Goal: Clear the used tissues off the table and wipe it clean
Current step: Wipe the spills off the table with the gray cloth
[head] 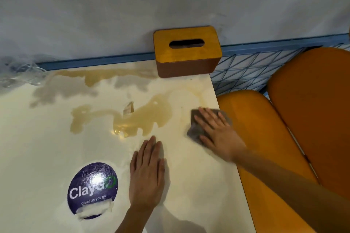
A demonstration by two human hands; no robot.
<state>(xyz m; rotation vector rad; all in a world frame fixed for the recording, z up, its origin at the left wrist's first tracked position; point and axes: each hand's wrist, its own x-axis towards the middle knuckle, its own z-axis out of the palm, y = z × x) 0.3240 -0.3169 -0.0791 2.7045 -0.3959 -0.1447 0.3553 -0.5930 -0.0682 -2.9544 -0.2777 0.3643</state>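
Observation:
A cream table (47, 138) carries a wide brownish spill (144, 119) across its middle and far side. A small scrap of wet tissue (128, 109) lies in the spill. My right hand (217, 134) presses flat, fingers spread, on a grey cloth (195, 130) near the table's right edge, just right of the spill. My left hand (147, 174) rests flat on the table with straight fingers, below the spill, holding nothing.
A wooden tissue box (187, 51) stands at the far edge against the grey wall. A round purple "ClayGo" sticker (92, 189), partly torn, lies left of my left hand. Orange seats (303, 119) stand right of the table, and crumpled clear plastic (20, 73) lies at far left.

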